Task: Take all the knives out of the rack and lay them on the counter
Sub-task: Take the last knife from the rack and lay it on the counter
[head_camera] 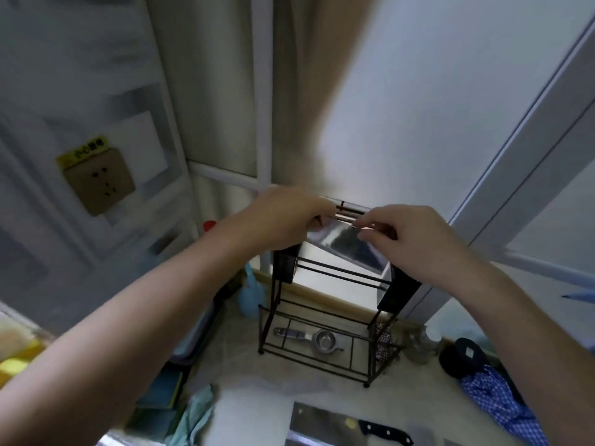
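A black wire knife rack stands on the beige counter against the wall. A broad steel cleaver is tilted just above the rack's top rails. My left hand grips its handle end at the left. My right hand pinches the top edge of the blade at the right. Another cleaver with a black riveted handle lies flat on the counter at the bottom of the view.
A small metal strainer lies inside the rack's base. Left of the rack are a blue bottle, a grey tray and a teal cloth. At the right stand a glass jar, a dark round object and a blue checked cloth.
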